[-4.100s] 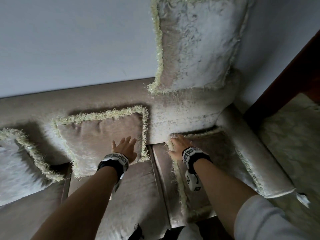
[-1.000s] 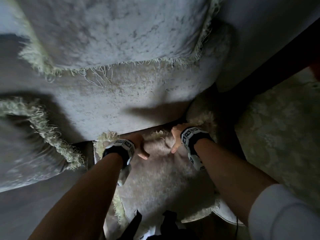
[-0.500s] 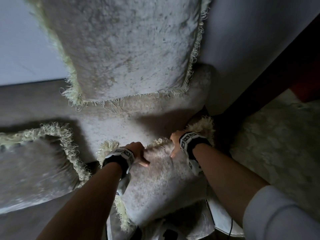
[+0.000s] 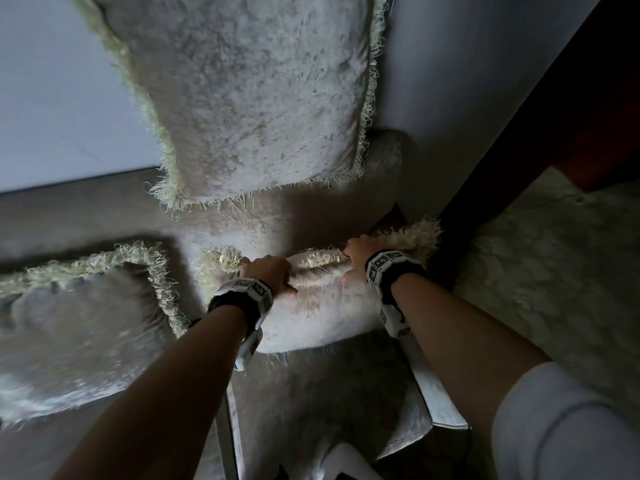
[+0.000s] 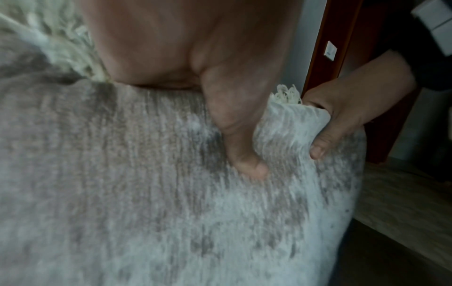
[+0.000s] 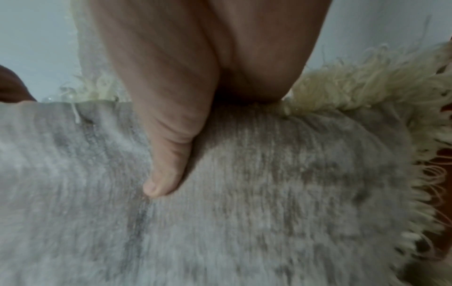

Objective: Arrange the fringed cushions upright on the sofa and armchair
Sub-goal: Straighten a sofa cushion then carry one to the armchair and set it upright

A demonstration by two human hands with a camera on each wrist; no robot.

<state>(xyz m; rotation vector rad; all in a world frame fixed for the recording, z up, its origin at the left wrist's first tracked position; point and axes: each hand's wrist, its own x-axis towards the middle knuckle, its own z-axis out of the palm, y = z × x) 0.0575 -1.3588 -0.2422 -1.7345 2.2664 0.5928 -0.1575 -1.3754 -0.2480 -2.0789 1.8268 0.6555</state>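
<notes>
L hand (image 4: 268, 273) & R hand (image 4: 358, 249) both clamped on top edge of cushion (image 4: 322, 313), thumbs on its front; cushion upright at sofa (image 4: 270, 233) back.

no readable text; wrist bands (image 4: 391, 268) carry black-white square marker patterns only, no letters or numbers.

Pale wall (image 4: 62, 98) behind, dark wood door frame (image 4: 540, 109) at right, patterned rug (image 4: 554, 271) below.
</notes>
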